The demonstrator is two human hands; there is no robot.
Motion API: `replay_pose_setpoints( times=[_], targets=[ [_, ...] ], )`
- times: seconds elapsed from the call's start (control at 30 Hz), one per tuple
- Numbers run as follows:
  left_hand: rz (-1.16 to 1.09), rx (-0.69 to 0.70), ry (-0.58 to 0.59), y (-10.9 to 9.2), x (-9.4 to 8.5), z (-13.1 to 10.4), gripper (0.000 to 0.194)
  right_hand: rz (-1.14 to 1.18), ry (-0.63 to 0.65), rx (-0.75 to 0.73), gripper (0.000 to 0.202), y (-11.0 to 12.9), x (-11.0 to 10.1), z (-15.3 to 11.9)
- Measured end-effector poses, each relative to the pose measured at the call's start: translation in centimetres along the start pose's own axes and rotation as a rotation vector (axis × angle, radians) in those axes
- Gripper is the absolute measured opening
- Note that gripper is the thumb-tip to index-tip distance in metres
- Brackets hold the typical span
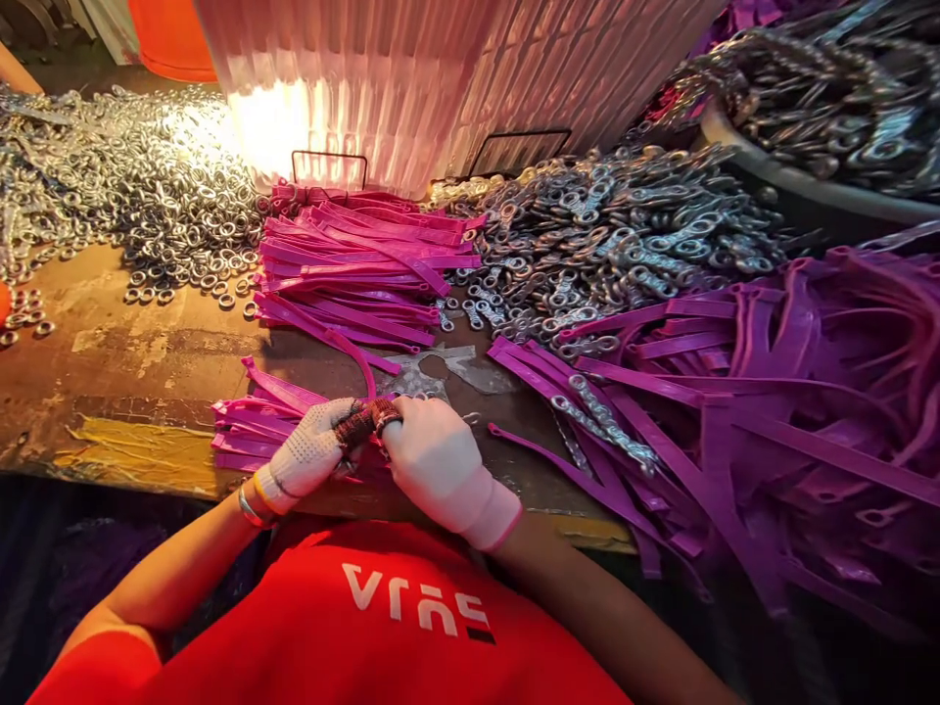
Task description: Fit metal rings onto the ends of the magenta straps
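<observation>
My left hand (315, 446) wears a white dotted glove with dark red wrapping on the fingers. It is closed, and a curved purple strap (359, 360) runs down to its fingertips. Against them press the bent fingers of my right hand (437, 465), also gloved and closed; what lies inside its grip is hidden. Bits of shiny metal show just behind the right knuckles. Under and beside my left hand lies a small bundle of purple straps (246, 431). A larger stack of purple straps (359, 259) sits beyond both hands.
Small metal rings (191, 211) are heaped at left on the wooden table (95, 323). Metal links (624, 235) pile up at right, with a full basin (808, 181) behind. Tangled purple straps (734, 392) hang over the right edge. A corrugated panel (411, 88) stands at the back.
</observation>
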State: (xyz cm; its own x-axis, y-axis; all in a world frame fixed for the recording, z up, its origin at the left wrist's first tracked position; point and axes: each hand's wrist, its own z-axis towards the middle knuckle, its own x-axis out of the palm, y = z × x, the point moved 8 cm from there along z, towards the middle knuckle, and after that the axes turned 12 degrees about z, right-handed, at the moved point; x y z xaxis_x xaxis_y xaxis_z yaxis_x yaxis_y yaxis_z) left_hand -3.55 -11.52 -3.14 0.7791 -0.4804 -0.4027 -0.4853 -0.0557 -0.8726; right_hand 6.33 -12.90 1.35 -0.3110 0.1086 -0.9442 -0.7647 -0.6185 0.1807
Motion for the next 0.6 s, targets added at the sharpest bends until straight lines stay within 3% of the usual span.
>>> replay_pose_setpoints(
  times=[0.1, 0.17, 0.43, 0.5, 0.6],
  targets=[
    [0.2, 0.145, -0.177, -1.0, -0.9, -0.2, 0.024, 0.012, 0.021, 0.026, 0.013, -0.3, 0.1, 0.1],
    [0.314, 0.205, -0.206, -1.2, -1.0, -0.1, 0.02, 0.012, 0.025, 0.082, 0.01, -0.9, 0.5, 0.1],
    [0.497, 0.231, 0.006, 0.1, 0.4, 0.9, 0.021, 0.096, 0.098, 0.096, 0.02, -1.3, 3.1, -0.2],
    [0.434, 0.226, -0.021, -0.1, 0.2, 0.9, 0.022, 0.166, 0.109, 0.207, 0.028, -1.9, 3.2, -0.1],
    [0.168, 0.118, -0.042, 0.3, -0.4, 0.7, 0.023, 0.281, 0.089, 0.328, 0.046, -2.6, 2.4, 0.1]
  ],
)
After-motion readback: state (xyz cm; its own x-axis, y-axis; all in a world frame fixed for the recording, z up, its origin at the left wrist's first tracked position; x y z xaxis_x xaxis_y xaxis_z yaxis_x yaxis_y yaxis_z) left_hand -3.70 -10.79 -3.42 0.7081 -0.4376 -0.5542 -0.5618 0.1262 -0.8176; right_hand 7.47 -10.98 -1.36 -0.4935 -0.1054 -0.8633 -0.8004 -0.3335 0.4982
